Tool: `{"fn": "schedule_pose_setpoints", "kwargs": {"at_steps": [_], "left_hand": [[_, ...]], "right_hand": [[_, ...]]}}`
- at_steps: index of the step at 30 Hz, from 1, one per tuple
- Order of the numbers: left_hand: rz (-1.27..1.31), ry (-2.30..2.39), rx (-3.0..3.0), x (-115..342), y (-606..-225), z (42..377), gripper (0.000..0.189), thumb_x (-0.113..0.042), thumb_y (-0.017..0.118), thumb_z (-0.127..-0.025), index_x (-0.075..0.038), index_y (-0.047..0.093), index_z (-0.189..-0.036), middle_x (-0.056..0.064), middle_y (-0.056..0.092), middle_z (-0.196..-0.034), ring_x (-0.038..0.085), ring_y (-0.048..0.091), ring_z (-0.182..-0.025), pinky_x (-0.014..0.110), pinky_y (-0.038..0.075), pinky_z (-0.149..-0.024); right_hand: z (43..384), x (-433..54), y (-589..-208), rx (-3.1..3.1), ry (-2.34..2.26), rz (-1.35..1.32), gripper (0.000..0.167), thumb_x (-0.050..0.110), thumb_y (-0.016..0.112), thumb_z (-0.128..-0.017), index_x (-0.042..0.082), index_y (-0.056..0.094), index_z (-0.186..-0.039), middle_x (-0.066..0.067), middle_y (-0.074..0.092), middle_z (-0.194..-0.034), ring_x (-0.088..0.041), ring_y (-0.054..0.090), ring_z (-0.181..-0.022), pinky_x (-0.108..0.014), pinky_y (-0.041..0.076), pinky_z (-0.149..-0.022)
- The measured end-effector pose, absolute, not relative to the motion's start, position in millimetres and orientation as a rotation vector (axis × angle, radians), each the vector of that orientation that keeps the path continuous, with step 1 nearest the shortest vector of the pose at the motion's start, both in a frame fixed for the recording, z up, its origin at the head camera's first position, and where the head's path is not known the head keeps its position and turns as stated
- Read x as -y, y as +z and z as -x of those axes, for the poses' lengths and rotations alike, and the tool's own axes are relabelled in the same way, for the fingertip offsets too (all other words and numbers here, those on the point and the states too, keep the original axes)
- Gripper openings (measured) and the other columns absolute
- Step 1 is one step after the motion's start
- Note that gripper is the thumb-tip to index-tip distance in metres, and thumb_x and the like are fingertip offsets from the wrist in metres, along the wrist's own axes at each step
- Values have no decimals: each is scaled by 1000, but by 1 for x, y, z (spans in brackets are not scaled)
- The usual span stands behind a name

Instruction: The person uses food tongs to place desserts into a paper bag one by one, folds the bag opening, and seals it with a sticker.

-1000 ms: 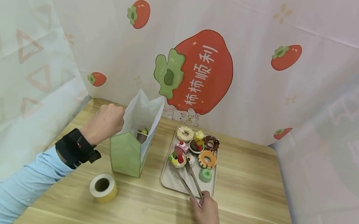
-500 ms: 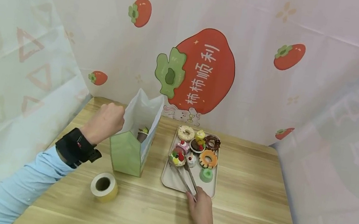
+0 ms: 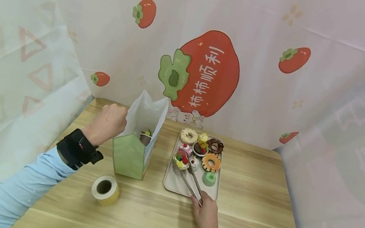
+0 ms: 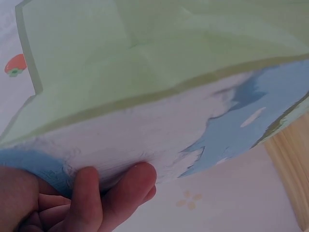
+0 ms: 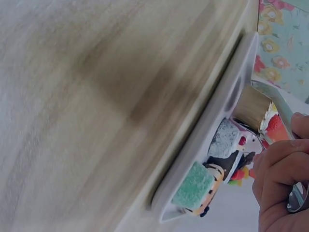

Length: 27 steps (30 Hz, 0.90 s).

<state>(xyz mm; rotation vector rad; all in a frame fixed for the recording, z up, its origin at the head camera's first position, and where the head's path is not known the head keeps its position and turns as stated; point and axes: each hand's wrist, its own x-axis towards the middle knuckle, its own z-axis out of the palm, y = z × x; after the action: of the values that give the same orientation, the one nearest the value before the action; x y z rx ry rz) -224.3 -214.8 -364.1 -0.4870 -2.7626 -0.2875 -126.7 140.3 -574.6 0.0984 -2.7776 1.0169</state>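
Note:
In the head view my left hand (image 3: 106, 123) is at the left edge of an upright paper bag (image 3: 128, 157), and the left wrist view has its thumb and fingers pinching the bag's side (image 4: 120, 140). My right hand (image 3: 205, 215) grips metal tongs (image 3: 190, 186) over a light tray (image 3: 171, 184). The tong tips are on either side of a fruit-topped toy tart (image 3: 181, 161). Its brown side (image 5: 253, 107) shows in the right wrist view. Inside the bag a brown cup-shaped toy (image 3: 145, 138) with a green and yellow top shows.
The tray also holds a cream doughnut (image 3: 184, 137), a chocolate doughnut (image 3: 210, 149), an orange doughnut (image 3: 210, 169), a green ring-shaped sweet (image 3: 209, 179) and several small cakes. A tape roll (image 3: 109, 197) stands on the wooden table in front of the bag.
My right hand has moved slightly forward and left, and the tong arms have drawn closer together around the tart. My left hand stays at the bag's edge.

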Motion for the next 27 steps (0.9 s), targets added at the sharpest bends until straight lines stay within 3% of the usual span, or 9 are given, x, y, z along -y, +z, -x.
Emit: {"fn": "schedule_pose_setpoints", "kwargs": {"at_steps": [8,15,20,27], "left_hand": [[488,-295,2755,213,-363,223,38,12,48,-80,-12,35,-53,-4,20,-61,14,26,-53,28,23,-47],[471,-313,2772,214,-363,223,35,11,48,-81,-9,39,-54,-2,24,-60,15,29,-52,29,27,-47],[469,-322,2794,215,-365,223,31,10,49,-82,-7,45,-56,-1,30,-58,16,35,-50,29,31,-47],[493,-300,2759,216,-364,224,34,10,50,-82,-8,40,-56,-3,23,-60,15,28,-52,28,27,-48]], "right_hand": [[120,-147,-569,2748,1037,-92,27,14,77,-86,12,53,-73,10,37,-58,1,29,-49,-18,25,-45],[112,-153,-555,2778,1117,-56,10,13,74,-88,5,68,-90,9,44,-57,1,31,-45,-16,25,-41],[107,-165,-534,2814,1162,-29,13,14,73,-89,6,71,-98,8,45,-58,0,32,-46,-15,25,-41],[110,-185,-486,2706,1148,-178,24,16,73,-90,0,71,-108,5,59,-64,3,37,-48,-17,31,-41]]}}
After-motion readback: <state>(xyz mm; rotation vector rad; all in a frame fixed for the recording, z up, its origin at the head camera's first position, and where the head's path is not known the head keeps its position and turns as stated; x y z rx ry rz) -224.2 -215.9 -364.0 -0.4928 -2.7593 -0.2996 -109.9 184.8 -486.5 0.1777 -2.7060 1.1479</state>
